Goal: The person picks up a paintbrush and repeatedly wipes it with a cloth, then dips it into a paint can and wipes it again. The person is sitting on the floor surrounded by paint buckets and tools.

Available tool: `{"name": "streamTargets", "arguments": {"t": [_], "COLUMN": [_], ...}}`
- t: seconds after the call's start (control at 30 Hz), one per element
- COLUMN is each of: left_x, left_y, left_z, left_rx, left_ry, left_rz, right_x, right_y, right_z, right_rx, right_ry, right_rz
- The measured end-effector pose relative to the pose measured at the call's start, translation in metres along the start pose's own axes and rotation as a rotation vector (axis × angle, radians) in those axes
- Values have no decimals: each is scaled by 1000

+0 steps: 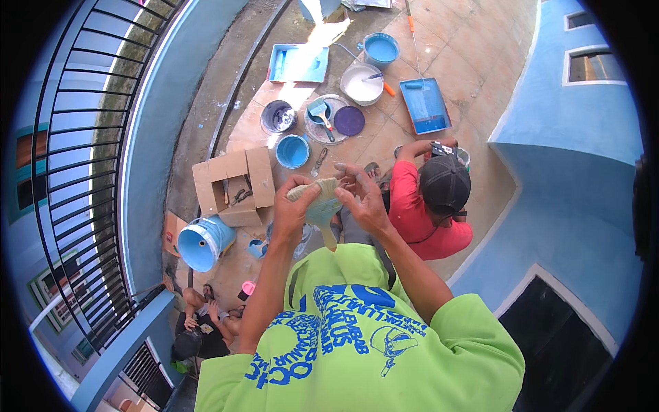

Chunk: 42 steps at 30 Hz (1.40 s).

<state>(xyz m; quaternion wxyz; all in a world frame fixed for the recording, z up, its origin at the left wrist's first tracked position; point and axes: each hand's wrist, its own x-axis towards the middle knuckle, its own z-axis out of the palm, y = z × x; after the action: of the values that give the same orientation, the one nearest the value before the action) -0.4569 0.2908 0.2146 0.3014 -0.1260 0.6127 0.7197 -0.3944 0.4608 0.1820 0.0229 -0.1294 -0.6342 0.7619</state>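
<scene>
My left hand (297, 205) grips a wide paintbrush (323, 208) near its pale bristles, whose ends face away from me. The brush has a blue-stained ferrule, and its light handle points back toward my green shirt. Just right of the bristles is my right hand (363, 198), its fingers spread and slightly curled; whether they touch the bristle edge cannot be told. Beyond the hands lie a putty knife (319, 161) and a bucket of blue paint (292, 151). Another brush (320, 112) rests on a small blue paint container over a round lid.
A co-worker in a red shirt (412, 206) crouches close on the right; another person (206, 327) sits at lower left. An open cardboard box (211, 185) with tools and a tipped blue bucket (226, 234) are at left. Paint trays (425, 105) and several buckets stand farther out.
</scene>
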Motion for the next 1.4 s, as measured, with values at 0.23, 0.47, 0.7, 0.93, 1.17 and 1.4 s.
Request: {"name": "streamTargets", "arguments": {"t": [0.23, 0.47, 0.7, 0.93, 1.17, 1.4], "left_x": [-11, -73, -155, -281, -386, -430], "left_y": [-20, -33, -90, -195, -290, -275], "left_z": [-40, -62, -94, -146, -150, -111], "left_rx": [-348, -374, -813, 148, 18, 456], "left_ry": [269, 223, 138, 337, 462, 608], "left_rz": [38, 28, 18, 155, 267, 313], "right_x": [-30, -81, -148, -245, -359, -400], "right_y": [15, 68, 72, 71, 65, 64], "right_z": [24, 43, 70, 82, 116, 103], "right_rx": [-267, -183, -204, -727, -936, -826], "right_ry": [-384, -475, -464, -787, -962, -714], "right_rz": [408, 375, 242, 177, 204, 225]}}
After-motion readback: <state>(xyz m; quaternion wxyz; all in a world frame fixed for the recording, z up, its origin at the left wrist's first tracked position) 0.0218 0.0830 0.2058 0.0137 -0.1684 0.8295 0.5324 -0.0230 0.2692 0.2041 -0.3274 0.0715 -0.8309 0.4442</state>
